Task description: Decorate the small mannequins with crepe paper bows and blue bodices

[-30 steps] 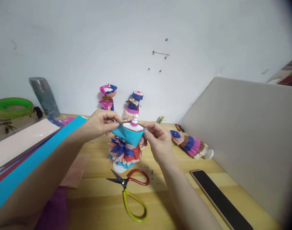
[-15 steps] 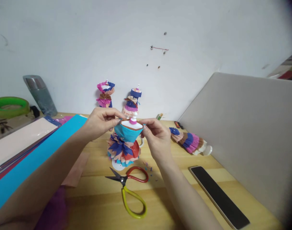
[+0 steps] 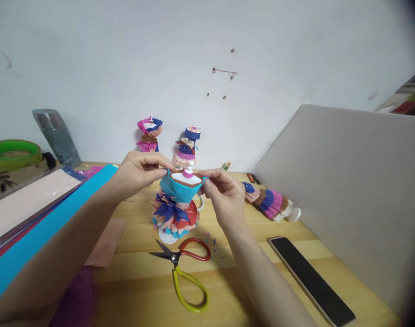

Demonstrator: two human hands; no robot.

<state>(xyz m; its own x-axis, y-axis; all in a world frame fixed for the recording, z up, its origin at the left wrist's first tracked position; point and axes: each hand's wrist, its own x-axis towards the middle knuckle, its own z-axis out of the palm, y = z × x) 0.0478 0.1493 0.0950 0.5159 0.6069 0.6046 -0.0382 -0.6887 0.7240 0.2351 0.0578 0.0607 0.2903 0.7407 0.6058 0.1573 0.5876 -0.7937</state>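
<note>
A small dress form [image 3: 172, 213] stands upright at the middle of the table, with a ruffled paper skirt and a dark blue bow. A turquoise paper strip [image 3: 182, 191] wraps round the front of its top, below a brown rim. My left hand [image 3: 144, 171] pinches the strip's left end, and my right hand [image 3: 223, 188] pinches its right end. The strip's far side is hidden. Open scissors [image 3: 175, 258] with one red and one yellow handle lie in front of the form.
Two dressed forms [image 3: 149, 136] stand by the wall; another [image 3: 270, 202] lies on its side at right. A phone [image 3: 311, 277] lies front right beside a grey panel [image 3: 350, 181]. Coloured paper [image 3: 57, 209], green tape [image 3: 15, 152] and a bottle [image 3: 57, 136] are at left.
My left hand has shifted slightly left, and the strip's left end now stands out farther from the form. My right hand still pinches the other end.
</note>
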